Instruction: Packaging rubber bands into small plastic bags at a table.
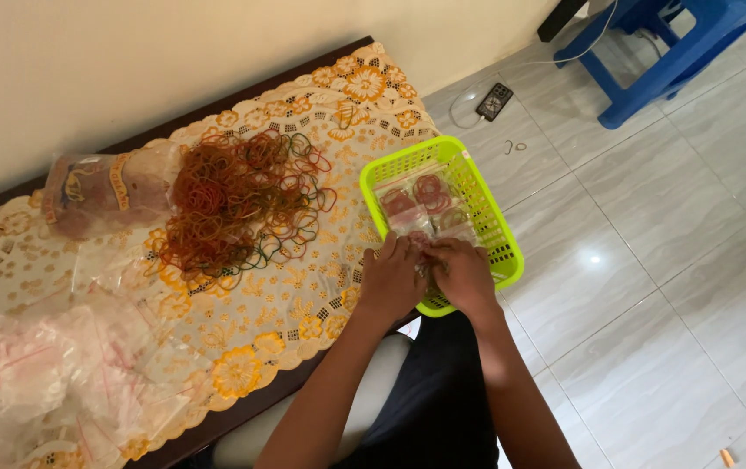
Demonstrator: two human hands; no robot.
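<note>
Two hands (429,276), one green basket (477,204), three filled bags (421,204)

Single head-worn view, looking steeply down from above the seated person. The tabletop (242,347) runs diagonally across the left half, the tiled floor (651,260) fills the right. Both hands sit near frame centre, close below the camera, over a green basket (486,208).

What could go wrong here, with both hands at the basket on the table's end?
The green basket overhangs the table edge; pressure from the left hand or right hand might tip it. The rubber band pile lies loose, so bands could slide onto the floor, where two already lie.
</note>
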